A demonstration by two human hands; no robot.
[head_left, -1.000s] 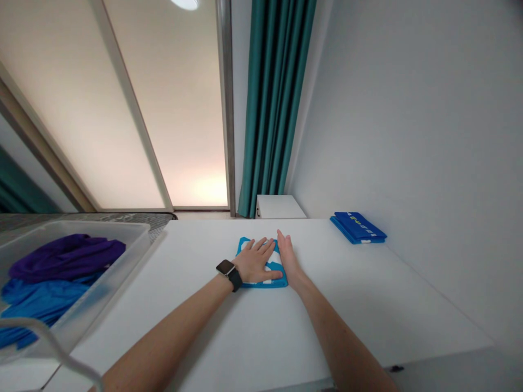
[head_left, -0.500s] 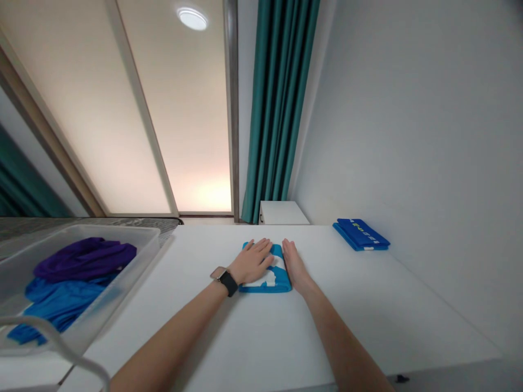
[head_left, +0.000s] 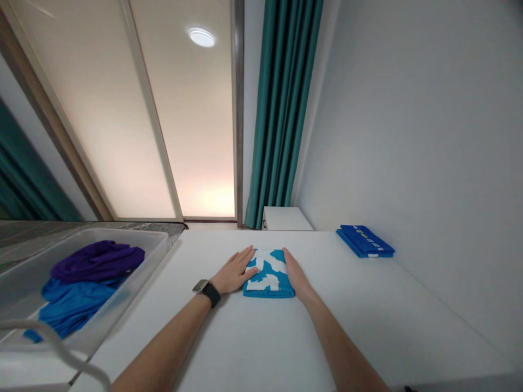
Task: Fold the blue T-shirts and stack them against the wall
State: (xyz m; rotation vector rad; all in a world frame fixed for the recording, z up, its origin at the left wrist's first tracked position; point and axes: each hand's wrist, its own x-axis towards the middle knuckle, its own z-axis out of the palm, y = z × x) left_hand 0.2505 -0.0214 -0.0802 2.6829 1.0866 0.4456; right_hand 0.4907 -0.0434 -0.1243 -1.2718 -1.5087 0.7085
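Note:
A folded blue-and-white cloth item [head_left: 269, 276], perhaps a garment, lies flat on the white table [head_left: 253, 343]. Along its left edge rests my left hand [head_left: 235, 271], fingers stretched out and the thumb over the top of the cloth; a watch is on that wrist. My right hand [head_left: 297, 275] stands on edge against the right side of the cloth, its fingers straight and together. Neither hand grips the cloth.
At the left, a translucent plastic bin [head_left: 157, 247] holds purple cloth [head_left: 98, 261] and bright blue cloth [head_left: 79, 305]. A folded dark blue cloth item [head_left: 365, 241] lies by the wall at the right. A pale cable [head_left: 61, 348] crosses the lower left corner.
My left hand has slid left from the top of the cloth to its left edge, uncovering more of the white pattern. My right hand stays at the right edge. The view has shifted slightly.

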